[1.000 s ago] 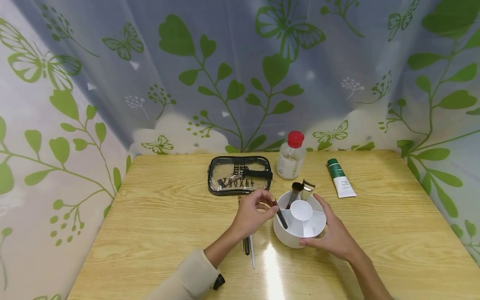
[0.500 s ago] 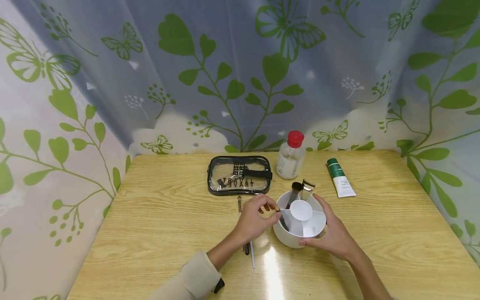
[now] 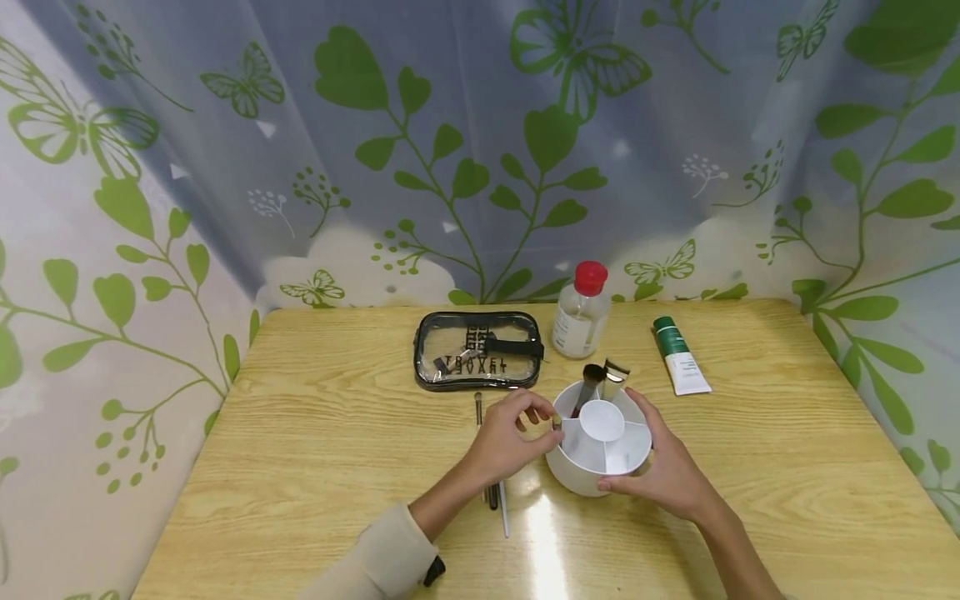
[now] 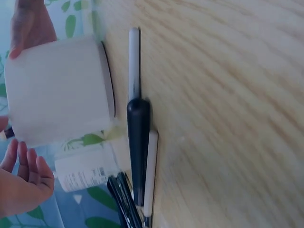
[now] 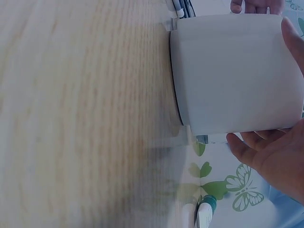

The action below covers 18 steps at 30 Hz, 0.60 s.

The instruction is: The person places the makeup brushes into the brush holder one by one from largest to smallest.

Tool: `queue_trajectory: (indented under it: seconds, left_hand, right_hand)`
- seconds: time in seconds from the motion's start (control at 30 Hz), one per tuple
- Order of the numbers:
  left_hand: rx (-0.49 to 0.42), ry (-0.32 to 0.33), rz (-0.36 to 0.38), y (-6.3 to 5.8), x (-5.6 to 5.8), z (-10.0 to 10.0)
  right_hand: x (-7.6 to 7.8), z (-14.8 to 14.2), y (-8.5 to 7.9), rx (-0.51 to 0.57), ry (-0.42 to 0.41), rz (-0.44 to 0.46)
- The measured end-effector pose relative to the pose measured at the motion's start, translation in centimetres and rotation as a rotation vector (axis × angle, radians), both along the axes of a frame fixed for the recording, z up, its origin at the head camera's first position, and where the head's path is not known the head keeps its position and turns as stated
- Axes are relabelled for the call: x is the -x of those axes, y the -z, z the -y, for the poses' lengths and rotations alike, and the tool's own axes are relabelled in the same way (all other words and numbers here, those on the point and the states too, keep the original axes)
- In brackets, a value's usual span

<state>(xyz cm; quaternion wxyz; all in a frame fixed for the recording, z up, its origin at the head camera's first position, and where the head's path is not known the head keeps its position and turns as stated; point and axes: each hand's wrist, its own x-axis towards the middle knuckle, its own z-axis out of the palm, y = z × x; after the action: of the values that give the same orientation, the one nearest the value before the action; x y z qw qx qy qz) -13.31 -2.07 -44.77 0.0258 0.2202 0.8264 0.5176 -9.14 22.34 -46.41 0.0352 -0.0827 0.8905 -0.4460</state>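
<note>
White and round, the divided organizer (image 3: 581, 480) is standing right of centre in the lower half of the head view, and the right hand (image 3: 660, 475) is gripping it, thumb at the front wall and fingers reaching along the right side. What is changing is the dark stick (image 3: 557, 424), perhaps a makeup brush: a second ago most of its length was showing above the left compartment, and now only a short end is peeking out between the thumb and fingers of the left hand (image 3: 506, 439), which is pinching it at the rim. That is suggesting the stick is nearly seated, though the hand is not yet letting go. Behind it, a dark-bristled brush (image 3: 588, 390) and a gold-coloured tool (image 3: 616, 377) are already leaning in the rear of the organizer, while several loose brushes (image 3: 504, 510) are lying at lower centre, so the sorting is looking unfinished. The left forearm is crossing over those brushes, hiding their middles and making a count unsure. The organizer's wall is concealing the stick's lower end, and both wrist views are showing mainly that blank outside, with the left hand partly cut off at the left edge of its own view. Contents of the clear travel pouch (image 3: 472, 386), upper centre, are staying hard to identify.
</note>
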Motion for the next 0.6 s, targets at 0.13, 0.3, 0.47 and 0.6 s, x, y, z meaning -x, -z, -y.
queue_trajectory:
  seconds: [0.13,0.3,0.47,0.6]
  left_hand:
    - [0.012,0.022,-0.021,0.0,0.4,1.0]
    - [0.004,-0.019,0.0,0.4,1.0,2.7]
    - [-0.015,-0.128,0.055,1.2,1.8,4.2]
    - [0.0,-0.222,0.096,2.1,2.3,5.3]
  right_hand:
    - [0.0,0.0,0.1,0.009,0.0,-0.003]
    - [-0.1,0.1,-0.1,0.018,0.005,0.001]
    - [-0.1,0.1,-0.1,0.018,0.006,-0.005]
    - [0.0,0.1,0.3,0.022,0.006,-0.018]
